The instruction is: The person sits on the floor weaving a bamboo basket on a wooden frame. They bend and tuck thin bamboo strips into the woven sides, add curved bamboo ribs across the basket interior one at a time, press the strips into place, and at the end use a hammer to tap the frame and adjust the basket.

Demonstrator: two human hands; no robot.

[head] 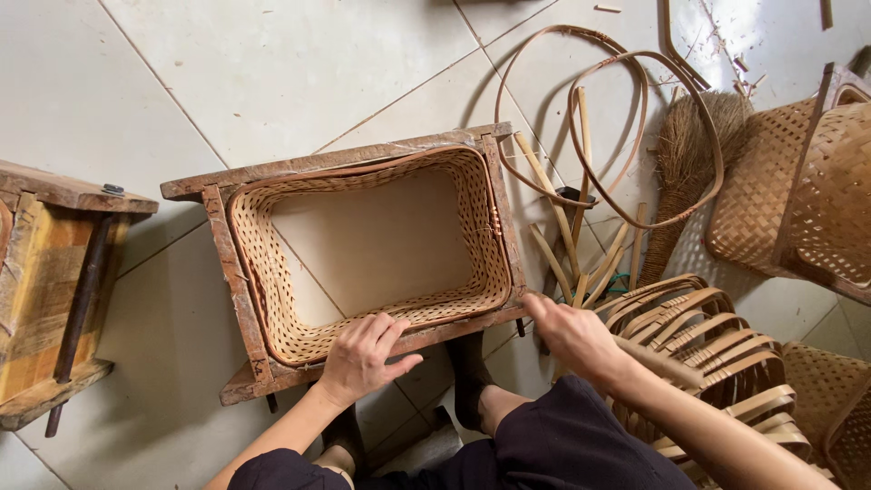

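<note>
Hands at the near rim of a woven basket in its wooden frame.

Left hand (363, 356) pressed open, fingers spread, on the near rim of the woven basket (272, 290); right hand (572, 336) closed at the near right corner of the wooden frame (227, 263), pinching something thin (strip or tool, hard to tell). Basket directly ahead, long axis left to right. Loose bamboo strips (562, 254) and rattan hoops (626, 136) off right; stacked baskets (789, 191) cut off at the edge.

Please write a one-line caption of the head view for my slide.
Left hand rests on a woven basket in a wooden frame; right hand reaches toward bamboo strips.
</note>
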